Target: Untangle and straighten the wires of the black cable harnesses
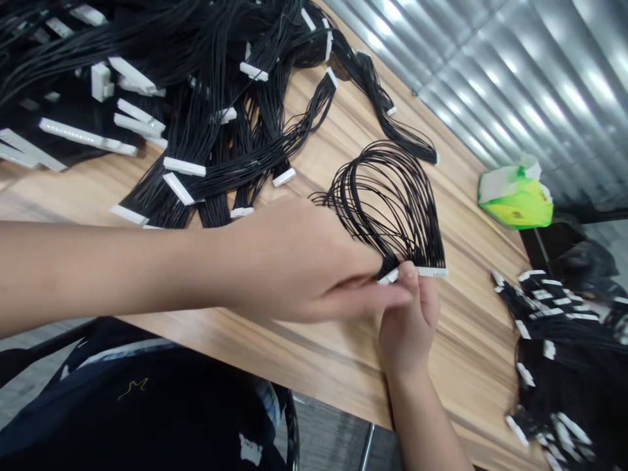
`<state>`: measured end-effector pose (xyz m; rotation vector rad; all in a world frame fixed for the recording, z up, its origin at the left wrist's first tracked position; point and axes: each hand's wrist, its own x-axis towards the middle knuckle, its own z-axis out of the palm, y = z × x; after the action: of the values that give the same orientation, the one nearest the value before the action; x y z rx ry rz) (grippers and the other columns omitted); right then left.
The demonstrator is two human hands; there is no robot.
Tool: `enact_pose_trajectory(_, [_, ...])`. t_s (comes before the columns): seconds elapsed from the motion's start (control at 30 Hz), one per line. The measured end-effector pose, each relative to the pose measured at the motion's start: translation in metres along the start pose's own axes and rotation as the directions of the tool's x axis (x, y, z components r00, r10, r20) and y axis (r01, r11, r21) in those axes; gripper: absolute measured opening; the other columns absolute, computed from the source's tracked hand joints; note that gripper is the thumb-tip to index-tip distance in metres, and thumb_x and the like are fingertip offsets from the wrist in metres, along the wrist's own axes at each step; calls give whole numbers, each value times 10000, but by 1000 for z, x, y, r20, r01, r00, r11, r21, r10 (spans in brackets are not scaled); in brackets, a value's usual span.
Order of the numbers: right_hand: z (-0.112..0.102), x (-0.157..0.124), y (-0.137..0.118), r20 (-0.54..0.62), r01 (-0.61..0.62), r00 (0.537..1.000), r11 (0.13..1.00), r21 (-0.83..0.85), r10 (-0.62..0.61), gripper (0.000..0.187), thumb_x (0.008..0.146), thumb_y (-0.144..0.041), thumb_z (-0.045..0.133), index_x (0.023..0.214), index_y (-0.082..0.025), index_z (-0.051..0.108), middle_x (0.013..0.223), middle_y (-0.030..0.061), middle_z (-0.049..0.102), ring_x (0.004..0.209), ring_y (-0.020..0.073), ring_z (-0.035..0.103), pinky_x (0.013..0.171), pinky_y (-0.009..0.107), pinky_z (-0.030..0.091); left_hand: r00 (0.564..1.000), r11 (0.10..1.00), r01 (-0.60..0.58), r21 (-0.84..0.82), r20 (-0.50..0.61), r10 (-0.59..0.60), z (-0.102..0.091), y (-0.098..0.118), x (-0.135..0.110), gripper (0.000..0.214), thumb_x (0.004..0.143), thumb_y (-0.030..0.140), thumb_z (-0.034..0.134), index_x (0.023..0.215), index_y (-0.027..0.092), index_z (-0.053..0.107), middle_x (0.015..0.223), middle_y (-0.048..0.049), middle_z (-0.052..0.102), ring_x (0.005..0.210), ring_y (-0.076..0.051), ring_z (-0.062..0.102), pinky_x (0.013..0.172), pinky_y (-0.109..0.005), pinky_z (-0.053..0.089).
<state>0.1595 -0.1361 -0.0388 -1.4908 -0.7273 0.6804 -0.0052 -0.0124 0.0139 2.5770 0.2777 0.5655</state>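
Note:
A looped black wire harness (pixel 392 196) with white connectors at its ends lies on the wooden table (pixel 343 347). My left hand (pixel 299 261) reaches across from the left and pinches one white connector (pixel 388 277). Below it, my right hand (pixel 409 320) comes up from the table's near edge and grips the other white connector (pixel 432 271). The two connectors sit side by side between my fingers, with the wire loop fanning away above them.
A big tangle of black harnesses with white connectors (pixel 186 98) covers the table's far left. Another heap of harnesses (pixel 569 353) lies at the right. A green and white packet (pixel 517 196) rests near a corrugated metal wall (pixel 515 72).

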Motion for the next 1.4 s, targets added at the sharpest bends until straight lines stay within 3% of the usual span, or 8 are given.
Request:
enact_pose_trajectory(0.1, [1, -2, -1, 13, 7, 1000, 1000, -7, -7, 259, 888, -465, 670, 818, -216, 684, 656, -30, 583, 569, 113, 497, 484, 219, 423, 976, 975, 216, 59, 12, -217, 2, -4, 4, 224, 995, 335, 458, 991, 240, 661, 526, 66, 505, 440, -89, 399, 467, -242, 210])
enact_pose_trajectory(0.2, [1, -4, -2, -7, 17, 1000, 1000, -19, -17, 258, 877, -471, 680, 838, -217, 697, 667, -27, 593, 571, 112, 502, 478, 216, 438, 966, 953, 253, 167, 7, -258, 5, -8, 5, 276, 929, 247, 527, 1173, 295, 646, 542, 69, 518, 467, -94, 442, 496, -241, 205])
enact_pose_trajectory(0.37, [3, -8, -1, -54, 68, 996, 998, -16, -69, 232, 869, -461, 687, 871, -232, 726, 826, 15, 681, 697, 145, 587, 606, 283, 524, 986, 943, 168, 288, -71, -154, 6, -7, 3, 267, 943, 303, 531, 1176, 259, 655, 535, 52, 569, 436, -92, 411, 489, -258, 161])
enact_pose_trajectory(0.5, [4, -11, 1, -53, 96, 994, 995, 19, -95, 196, 889, -431, 675, 896, -252, 753, 926, 29, 698, 739, 147, 584, 602, 271, 510, 999, 937, -8, 350, -31, 20, 7, -6, 2, 296, 1002, 268, 417, 946, 283, 708, 563, 41, 641, 500, -111, 534, 508, -272, 272])
enact_pose_trajectory(0.7, [4, -17, 1, -36, 97, 995, 995, 16, -96, 185, 914, -408, 667, 983, -275, 775, 953, 18, 734, 901, 163, 654, 816, 311, 560, 944, 903, -196, 382, -177, 280, 17, -13, -4, 323, 1003, 212, 427, 867, 265, 715, 746, 58, 721, 666, -113, 617, 591, -302, 373])
enact_pose_trajectory(0.93, [4, -19, -1, -33, 102, 994, 995, -6, -102, 195, 911, -420, 665, 961, -259, 762, 920, 22, 750, 865, 175, 686, 869, 358, 581, 992, 966, -124, 228, 33, 119, 8, -7, 4, 427, 1020, 246, 374, 793, 285, 734, 750, 32, 717, 669, -111, 601, 586, -307, 350])
enact_pose_trajectory(1.2, [5, -20, -2, -23, 106, 994, 993, -55, -107, 211, 922, -440, 643, 921, -253, 739, 857, 16, 722, 841, 172, 670, 789, 326, 573, 988, 965, -154, 214, 31, 151, 10, -12, 1, 412, 1025, 255, 366, 835, 284, 730, 784, 20, 729, 663, -119, 596, 560, -320, 325])
enact_pose_trajectory(1.4, [3, -16, 0, 100, 141, 988, 966, -216, -122, 282, 971, -430, 563, 809, -228, 675, 609, -28, 561, 544, 131, 510, 561, 278, 451, 997, 978, -54, 199, 70, 41, 18, -12, 3, 224, 992, 235, 483, 937, 209, 698, 897, 14, 734, 697, -105, 613, 565, -277, 336])
